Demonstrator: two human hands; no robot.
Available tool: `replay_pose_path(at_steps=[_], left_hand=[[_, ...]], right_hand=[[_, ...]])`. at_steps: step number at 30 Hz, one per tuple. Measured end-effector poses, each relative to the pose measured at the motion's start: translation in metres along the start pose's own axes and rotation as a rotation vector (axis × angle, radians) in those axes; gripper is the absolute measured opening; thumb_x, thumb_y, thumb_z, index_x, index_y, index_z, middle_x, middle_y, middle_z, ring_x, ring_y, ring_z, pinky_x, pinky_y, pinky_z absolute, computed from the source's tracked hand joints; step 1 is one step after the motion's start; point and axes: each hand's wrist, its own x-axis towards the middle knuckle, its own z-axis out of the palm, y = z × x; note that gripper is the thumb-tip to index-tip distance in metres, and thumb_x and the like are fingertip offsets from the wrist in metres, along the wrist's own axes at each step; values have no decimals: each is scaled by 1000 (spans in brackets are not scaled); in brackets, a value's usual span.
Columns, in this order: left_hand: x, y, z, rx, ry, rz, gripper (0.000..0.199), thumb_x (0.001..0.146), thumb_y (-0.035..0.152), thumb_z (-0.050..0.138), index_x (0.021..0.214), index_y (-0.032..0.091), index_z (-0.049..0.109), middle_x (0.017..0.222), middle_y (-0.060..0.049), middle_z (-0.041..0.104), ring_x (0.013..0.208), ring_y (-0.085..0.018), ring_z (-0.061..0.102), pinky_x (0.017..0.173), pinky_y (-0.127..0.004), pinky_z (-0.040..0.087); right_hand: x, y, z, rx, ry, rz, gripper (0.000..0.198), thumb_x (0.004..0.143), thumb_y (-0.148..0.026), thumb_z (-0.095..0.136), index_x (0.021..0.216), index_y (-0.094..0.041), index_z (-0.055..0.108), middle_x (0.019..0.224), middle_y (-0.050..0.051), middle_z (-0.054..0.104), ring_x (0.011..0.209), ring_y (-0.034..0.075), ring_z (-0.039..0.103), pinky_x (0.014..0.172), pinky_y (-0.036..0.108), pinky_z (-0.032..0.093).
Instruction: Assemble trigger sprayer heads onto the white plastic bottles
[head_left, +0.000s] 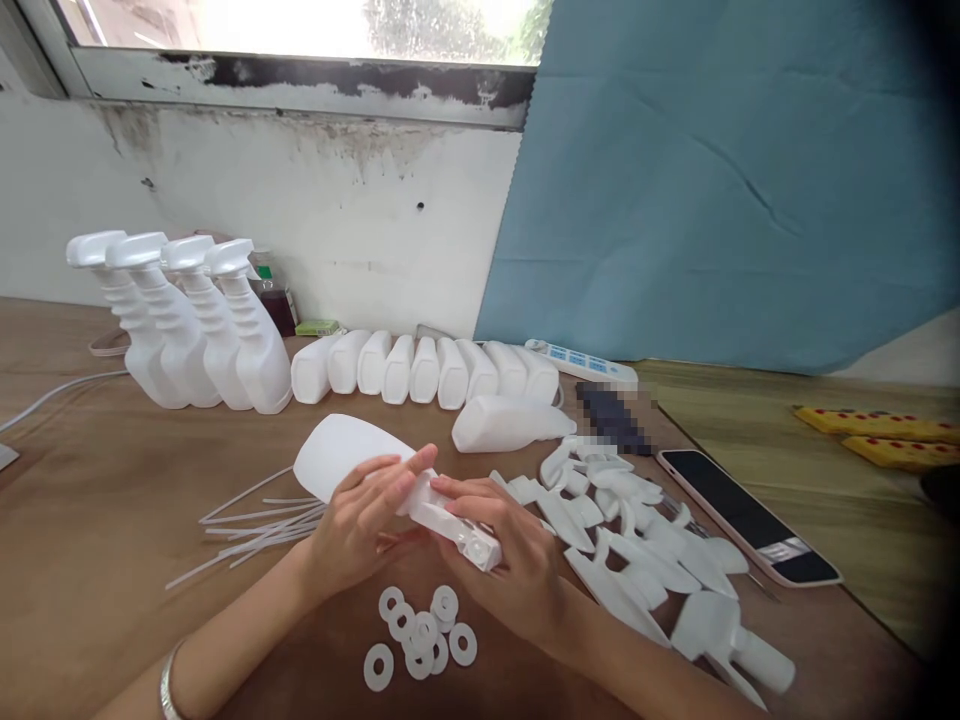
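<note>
A white plastic bottle (349, 450) lies tilted above the table, its wide base toward the upper left. My left hand (367, 510) is closed around the bottle's neck end. My right hand (499, 545) grips a white spray head (450, 525) at that neck; fingers hide the joint, so I cannot tell how far the two are joined. Below my hands lie several white ring washers (422, 632), some overlapping. Thin white tubes (274, 530) fan out beside my left forearm. To the right of my right hand is a heap of loose white spray-head parts (637, 540).
Several spray bottles with heads (202, 330) stand at the back left. A row of white bottles (424, 370) lies along the wall, with one more bottle (506, 425) in front. A power strip (589, 362), a phone (750, 515) and yellow items (885, 435) are on the right.
</note>
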Motion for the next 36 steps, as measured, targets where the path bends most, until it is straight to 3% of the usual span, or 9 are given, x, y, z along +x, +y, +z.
replay_pose_path(at_steps=[3, 6, 9, 11, 13, 16, 24, 30, 36], left_hand=[[2, -14, -13, 103, 31, -226, 77, 72, 51, 60, 133, 16, 30, 121, -17, 54, 106, -27, 52, 90, -44, 40], [3, -37, -26, 327, 23, -575, 47, 81, 41, 47, 121, 15, 43, 113, -14, 59, 106, -28, 51, 91, -46, 36], [2, -58, -34, 456, -293, -1020, 47, 81, 48, 38, 106, 12, 55, 103, -16, 63, 98, -32, 55, 81, -45, 41], [3, -64, -37, 458, -525, -1191, 53, 79, 56, 33, 94, 14, 63, 93, -17, 66, 86, -35, 60, 68, -43, 44], [4, -64, -39, 453, -605, -1220, 56, 78, 60, 30, 87, 17, 66, 84, -16, 68, 77, -36, 62, 61, -40, 43], [8, -59, -39, 446, -540, -1176, 53, 79, 58, 30, 88, 19, 65, 80, -11, 68, 76, -31, 62, 61, -36, 43], [4, -52, -31, -91, -1, -1114, 37, 71, 51, 54, 78, 15, 60, 71, -2, 59, 65, -16, 55, 57, -24, 47], [5, -46, -25, -195, 232, -1129, 27, 68, 40, 62, 64, 15, 53, 60, 2, 51, 57, -11, 49, 53, -22, 49], [4, -45, -21, -142, 326, -1076, 22, 66, 36, 64, 69, 16, 53, 65, 2, 54, 62, -12, 51, 58, -21, 48]], right_hand=[[-7, 1, -8, 8, -22, 39, 36, 73, -3, 56, 100, -26, 47, 99, 6, 66, 91, 21, 63, 75, 38, 53], [-15, 1, -14, 14, -19, 66, 42, 72, -1, 55, 104, -26, 45, 101, 8, 64, 92, 21, 62, 73, 39, 53], [-22, 0, -16, 24, -41, 61, 45, 72, 2, 54, 106, -25, 44, 101, 8, 63, 92, 21, 61, 72, 38, 53], [-25, 0, -16, 30, -28, 61, 44, 73, 2, 53, 107, -25, 44, 100, 8, 63, 93, 21, 60, 73, 38, 53], [-27, 1, -17, 38, -14, 54, 45, 73, 2, 53, 108, -25, 43, 101, 8, 62, 94, 21, 59, 75, 39, 53], [-30, 3, -19, 32, 26, 36, 51, 72, 3, 54, 112, -25, 40, 104, 9, 59, 99, 21, 58, 77, 39, 54], [-45, 11, -23, 117, 298, 171, 45, 69, -1, 63, 101, -27, 44, 93, 3, 59, 97, 22, 60, 85, 45, 51], [-53, 11, -26, 124, 395, 586, 50, 63, -19, 74, 102, -24, 44, 89, 4, 62, 77, 19, 63, 68, 33, 53], [-46, 10, -29, 160, 358, 728, 34, 65, -25, 73, 90, -22, 50, 84, 3, 63, 73, 17, 61, 59, 27, 52]])
